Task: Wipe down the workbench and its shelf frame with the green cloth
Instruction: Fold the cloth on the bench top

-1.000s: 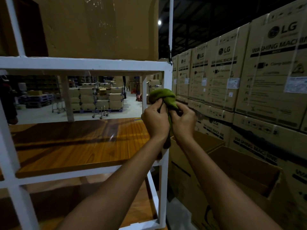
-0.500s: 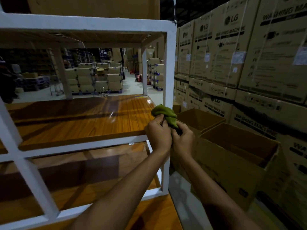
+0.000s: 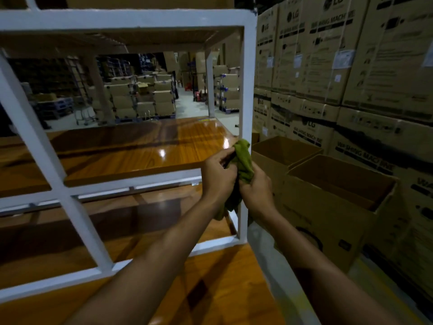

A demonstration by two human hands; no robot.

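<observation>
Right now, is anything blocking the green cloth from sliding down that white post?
Nothing visible. The left hand and right hand grip the crumpled green cloth at the white metal corner post, which runs bare to the lower white rail.

We grip the green cloth with our left hand and right hand against the white frame post; open cardboard boxes stand at three o'clock.

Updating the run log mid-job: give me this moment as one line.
step: wiping white metal frame post | crumpled green cloth: held against post | left hand: grips cloth | right hand: grips cloth
</observation>
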